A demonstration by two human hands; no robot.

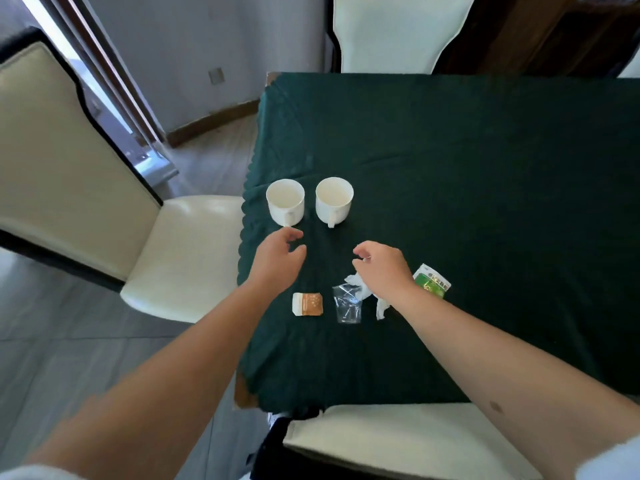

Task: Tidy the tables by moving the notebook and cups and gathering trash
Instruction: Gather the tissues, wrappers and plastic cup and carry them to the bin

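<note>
Two white cups stand side by side on the dark green tablecloth (467, 174), the left cup (285, 201) near the table's left edge and the right cup (334, 199) beside it, handles facing me. My left hand (277, 261) hovers just in front of the left cup, fingers apart, holding nothing. My right hand (381, 268) is open in front of the right cup, above a crumpled white tissue (381, 306). Trash lies near my wrists: an orange-and-white packet (307, 304), a clear plastic wrapper (347, 304) and a green-and-white packet (432, 281). No notebook shows.
Cream chairs with dark frames surround the table: one at the left (166, 251), one at the far side (398, 32), one at the near edge (398, 441) under my arms. Grey floor and a glass door lie to the left.
</note>
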